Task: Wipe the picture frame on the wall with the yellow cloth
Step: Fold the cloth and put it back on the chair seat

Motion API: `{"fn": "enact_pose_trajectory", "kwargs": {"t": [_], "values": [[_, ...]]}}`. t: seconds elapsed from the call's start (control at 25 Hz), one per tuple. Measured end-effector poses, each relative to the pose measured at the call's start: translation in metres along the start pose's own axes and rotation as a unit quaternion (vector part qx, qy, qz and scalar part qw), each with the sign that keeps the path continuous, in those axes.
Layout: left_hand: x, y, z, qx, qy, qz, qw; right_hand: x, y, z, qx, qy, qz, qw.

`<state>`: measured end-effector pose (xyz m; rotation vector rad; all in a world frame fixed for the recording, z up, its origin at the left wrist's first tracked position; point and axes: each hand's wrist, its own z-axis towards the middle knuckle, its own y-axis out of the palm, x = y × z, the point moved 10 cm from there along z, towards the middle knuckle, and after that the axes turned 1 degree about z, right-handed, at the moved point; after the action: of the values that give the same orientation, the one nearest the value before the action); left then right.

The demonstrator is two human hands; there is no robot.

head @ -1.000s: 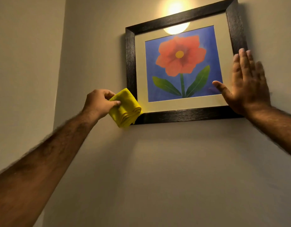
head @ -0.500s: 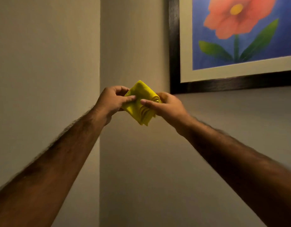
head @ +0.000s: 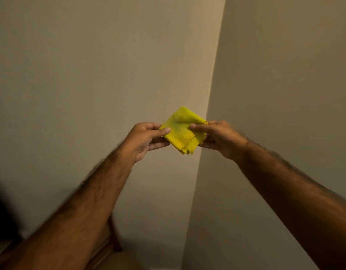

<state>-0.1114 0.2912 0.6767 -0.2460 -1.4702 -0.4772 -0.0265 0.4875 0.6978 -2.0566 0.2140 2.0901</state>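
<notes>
The folded yellow cloth [head: 183, 130] hangs in the air in front of the wall corner, held between both hands. My left hand [head: 145, 140] pinches its left edge with thumb on top. My right hand [head: 217, 138] pinches its right edge the same way. A faint darker smudge shows on the cloth's upper face. The picture frame is out of view.
Two plain beige walls meet at a vertical corner [head: 213, 90] just behind the cloth. Low on the left, a wooden piece of furniture [head: 110, 242] shows behind my left forearm. A dark shape [head: 0, 215] sits at the left edge.
The view has dropped down and left, so the picture frame has left the picture. My right hand came off the frame and joined the left on the cloth, which now lies flatter.
</notes>
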Motion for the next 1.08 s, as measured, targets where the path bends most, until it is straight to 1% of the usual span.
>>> {"fn": "enact_pose_trajectory", "kwargs": {"t": [0.12,0.16,0.36,0.64,0.76,0.88,1.0,1.08], "values": [[-0.081,-0.07,-0.015,0.049,-0.06,0.007,0.997,0.088,0.049,0.024,-0.036,0.075,-0.01,0.997],[-0.117,-0.102,-0.025,0.072,-0.085,0.013,0.994,0.131,0.077,0.032,-0.058,0.111,-0.007,0.992],[-0.26,-0.205,-0.065,0.15,-0.179,0.037,0.972,0.302,0.165,0.048,-0.105,0.233,-0.015,0.967],[-0.457,-0.283,-0.136,0.156,-0.338,0.014,0.928,0.533,0.245,0.02,-0.12,0.39,0.0,0.913],[-0.536,-0.301,-0.168,0.175,-0.395,0.019,0.902,0.615,0.255,-0.004,-0.115,0.431,-0.03,0.894],[-0.619,-0.313,-0.202,0.202,-0.452,0.038,0.868,0.697,0.26,-0.028,-0.101,0.461,-0.059,0.88],[-0.697,-0.318,-0.23,0.213,-0.495,0.055,0.841,0.768,0.26,-0.049,-0.088,0.46,-0.113,0.876],[-0.735,-0.319,-0.246,0.22,-0.516,0.066,0.826,0.805,0.256,-0.06,-0.078,0.45,-0.152,0.877]]}}
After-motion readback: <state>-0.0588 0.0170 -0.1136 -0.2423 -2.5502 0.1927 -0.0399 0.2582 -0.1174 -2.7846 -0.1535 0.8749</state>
